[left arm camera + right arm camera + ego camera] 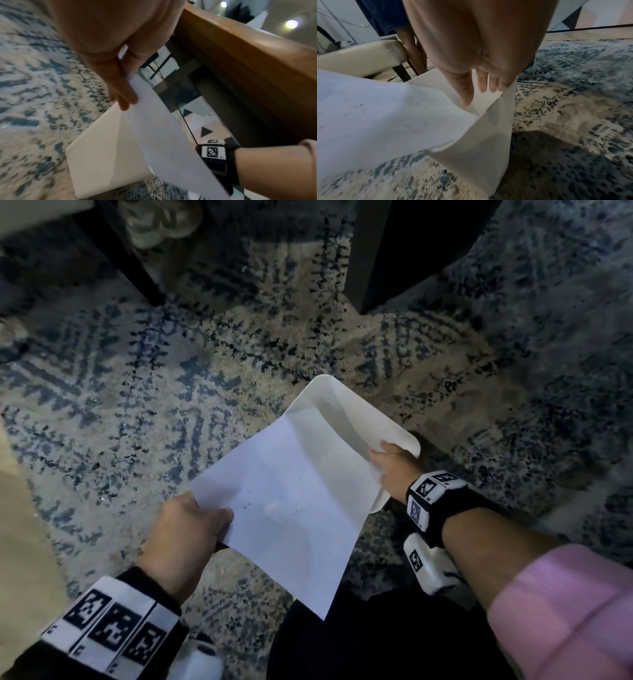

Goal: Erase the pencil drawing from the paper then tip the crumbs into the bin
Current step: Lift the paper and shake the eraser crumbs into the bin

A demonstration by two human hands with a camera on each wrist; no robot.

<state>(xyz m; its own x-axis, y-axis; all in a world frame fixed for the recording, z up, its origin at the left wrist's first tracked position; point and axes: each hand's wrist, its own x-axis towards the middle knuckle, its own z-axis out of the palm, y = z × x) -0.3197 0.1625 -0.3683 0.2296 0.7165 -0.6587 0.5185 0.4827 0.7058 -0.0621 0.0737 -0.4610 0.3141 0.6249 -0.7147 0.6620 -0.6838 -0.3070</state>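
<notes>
A white sheet of paper hangs tilted between my hands, its far corner dipping into the white bin on the rug. Dark eraser crumbs lie scattered near the sheet's middle. My left hand pinches the near left corner, thumb on top. My right hand holds the right edge, close against the bin's near rim. In the left wrist view the left hand grips the paper above the bin. In the right wrist view the right hand holds the paper beside the bin wall.
The bin stands on a blue and beige patterned rug. Dark table legs rise behind it, and a wooden table edge runs close above my left hand. A cream-seated chair stands to the left.
</notes>
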